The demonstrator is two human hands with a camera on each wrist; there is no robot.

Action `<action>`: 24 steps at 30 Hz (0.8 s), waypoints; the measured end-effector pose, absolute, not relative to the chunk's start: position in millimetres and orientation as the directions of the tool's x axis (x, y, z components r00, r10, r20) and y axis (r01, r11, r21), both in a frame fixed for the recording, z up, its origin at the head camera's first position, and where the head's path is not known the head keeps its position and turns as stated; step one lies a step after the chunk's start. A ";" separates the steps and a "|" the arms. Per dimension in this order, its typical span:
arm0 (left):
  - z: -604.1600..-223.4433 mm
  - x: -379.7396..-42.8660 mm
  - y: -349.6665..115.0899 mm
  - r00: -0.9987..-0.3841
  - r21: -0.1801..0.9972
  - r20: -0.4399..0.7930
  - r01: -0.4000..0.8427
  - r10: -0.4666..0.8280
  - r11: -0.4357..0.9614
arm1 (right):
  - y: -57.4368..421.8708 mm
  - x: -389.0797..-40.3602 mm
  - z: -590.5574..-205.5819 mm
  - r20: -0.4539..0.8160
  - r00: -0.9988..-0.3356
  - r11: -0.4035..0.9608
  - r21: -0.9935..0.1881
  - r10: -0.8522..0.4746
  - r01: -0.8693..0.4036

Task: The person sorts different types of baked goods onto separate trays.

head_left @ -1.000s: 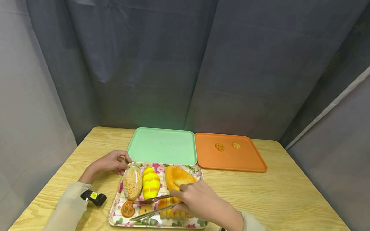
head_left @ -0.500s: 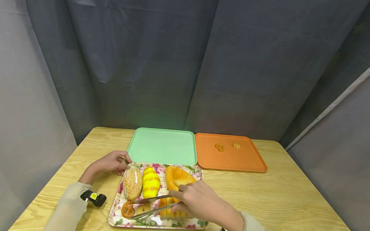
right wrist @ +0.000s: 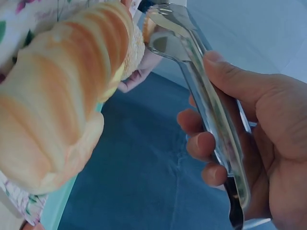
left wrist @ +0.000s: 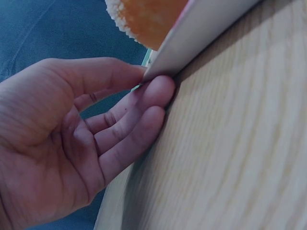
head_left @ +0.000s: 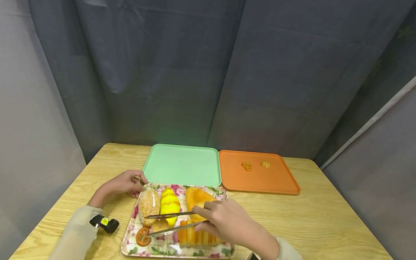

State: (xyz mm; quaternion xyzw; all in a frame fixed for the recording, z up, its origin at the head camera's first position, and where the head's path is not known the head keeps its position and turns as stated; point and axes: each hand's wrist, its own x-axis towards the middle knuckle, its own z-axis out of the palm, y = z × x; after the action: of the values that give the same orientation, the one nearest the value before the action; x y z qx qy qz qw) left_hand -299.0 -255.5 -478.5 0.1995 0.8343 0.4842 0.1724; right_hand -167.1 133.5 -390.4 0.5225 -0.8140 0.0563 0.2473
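My right hand (head_left: 224, 220) grips metal tongs (head_left: 177, 228), thumb on one side and fingers curled round the other in the right wrist view. The tongs' arms stand apart over the flowered tray (head_left: 130, 243). Between them shows a small tan biscuit (head_left: 160, 225); in the right wrist view a brown ridged edge (right wrist: 147, 28) appears at the tips. A pretzel (head_left: 143, 236) lies by the lower tip. My left hand (head_left: 125, 183) pinches the tray's far left corner between thumb and fingers. A seeded bun (head_left: 149, 206) and a yellow bread roll (head_left: 169, 206) are nearby.
A sliced loaf (head_left: 195, 236) and a golden bread (head_left: 196, 198) fill the tray's right side, partly behind my right hand. Beyond stand a green tray (head_left: 183, 166) and an orange tray (head_left: 237, 184), which bears a small pretzel (head_left: 247, 166) and a shell-like biscuit (head_left: 265, 164).
The tongs' tips have shifted away from me, with the arms wider apart, and the small biscuit shows farther up in the head view. My left hand has stayed at the tray's corner.
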 end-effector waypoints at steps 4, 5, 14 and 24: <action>-478.4 -299.0 -255.7 -0.861 0.877 -0.094 0.166 0.500 0.451 | 136.2 -170.7 -387.6 0.523 -0.323 0.478 0.190 -0.788 -0.858; -478.4 -298.9 -255.7 -0.861 0.877 -0.094 0.166 0.500 0.451 | 136.9 -171.8 -386.7 0.534 -0.324 0.488 0.196 -0.781 -0.851; -479.8 -298.4 -255.8 -0.858 0.884 -0.097 0.159 0.505 0.439 | 147.0 -185.6 -377.9 0.687 -0.243 0.526 0.235 -0.684 -0.817; -478.7 -298.0 -256.5 -0.856 0.879 -0.106 0.157 0.507 0.451 | 184.0 -208.3 -362.7 0.757 -0.301 0.637 0.192 -0.581 -0.746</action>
State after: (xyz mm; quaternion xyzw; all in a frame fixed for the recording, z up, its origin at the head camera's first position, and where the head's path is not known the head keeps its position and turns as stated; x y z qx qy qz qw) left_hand -298.0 -256.5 -478.7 0.1994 0.8324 0.4847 0.1800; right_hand -208.3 184.0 -362.7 0.4144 -0.8004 0.0982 0.4219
